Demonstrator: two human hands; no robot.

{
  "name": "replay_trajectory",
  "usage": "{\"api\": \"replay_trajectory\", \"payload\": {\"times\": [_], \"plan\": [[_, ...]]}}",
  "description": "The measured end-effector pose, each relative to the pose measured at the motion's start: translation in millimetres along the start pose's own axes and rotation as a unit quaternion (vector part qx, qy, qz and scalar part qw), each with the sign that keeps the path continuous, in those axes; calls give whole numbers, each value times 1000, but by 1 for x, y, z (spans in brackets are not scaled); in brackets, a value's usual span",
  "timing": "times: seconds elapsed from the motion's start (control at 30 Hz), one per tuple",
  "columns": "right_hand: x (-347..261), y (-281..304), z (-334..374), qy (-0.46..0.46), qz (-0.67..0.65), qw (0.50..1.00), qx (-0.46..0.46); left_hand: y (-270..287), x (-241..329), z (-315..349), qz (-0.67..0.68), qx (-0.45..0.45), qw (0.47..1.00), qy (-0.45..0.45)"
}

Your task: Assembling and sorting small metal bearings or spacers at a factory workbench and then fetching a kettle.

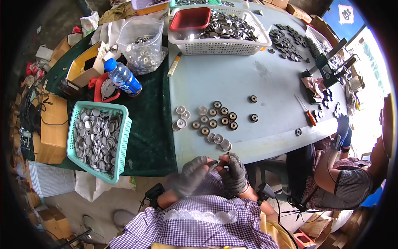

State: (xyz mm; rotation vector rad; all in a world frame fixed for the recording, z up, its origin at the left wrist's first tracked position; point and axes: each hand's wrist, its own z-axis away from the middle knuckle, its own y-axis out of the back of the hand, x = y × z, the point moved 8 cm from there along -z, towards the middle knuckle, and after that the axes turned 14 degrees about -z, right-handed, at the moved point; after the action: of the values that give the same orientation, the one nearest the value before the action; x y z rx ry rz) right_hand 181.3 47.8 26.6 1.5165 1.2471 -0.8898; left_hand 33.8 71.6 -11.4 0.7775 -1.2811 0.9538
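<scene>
Both hands, in grey fingerless gloves, are together in front of my checked apron at the table's near edge. My left hand [193, 175] is closed, its fingertips pinching a small dark grey piece [212, 165] whose shape is partly hidden. Close beside it, my right hand [234, 172] has its fingers curled together; what they hold, if anything, is hidden. Just beyond my hands lie several silvery round discs [218, 139] with centre holes. Several black-rimmed wheel-like rings [224, 120] sit among and beyond them, and two more rings [253, 118] lie apart to the right.
A green basket [125, 137] of grey caps stands at left, near a blue-capped bottle [124, 79] and a clear bag [141, 41] of parts. A white basket [224, 49] with a red tray is at the back. A screwdriver [309, 114] and a black hand press [327, 68] are near a co-worker [344, 176] at right.
</scene>
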Motion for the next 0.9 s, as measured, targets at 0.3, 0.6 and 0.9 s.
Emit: {"api": "replay_trajectory", "payload": {"times": [0.3, 0.6, 0.9], "plan": [[4, -1, -13, 25, -15, 999, -20, -11, 36, -18, -151, 5, 982, -113], [13, -3, -16, 23, -91, 995, -33, -3, 43, -18, -299, 52, 939, -160], [14, -3, -26, -55, -188, 980, -46, -2, 41, -23, -354, 59, 916, -182]]}}
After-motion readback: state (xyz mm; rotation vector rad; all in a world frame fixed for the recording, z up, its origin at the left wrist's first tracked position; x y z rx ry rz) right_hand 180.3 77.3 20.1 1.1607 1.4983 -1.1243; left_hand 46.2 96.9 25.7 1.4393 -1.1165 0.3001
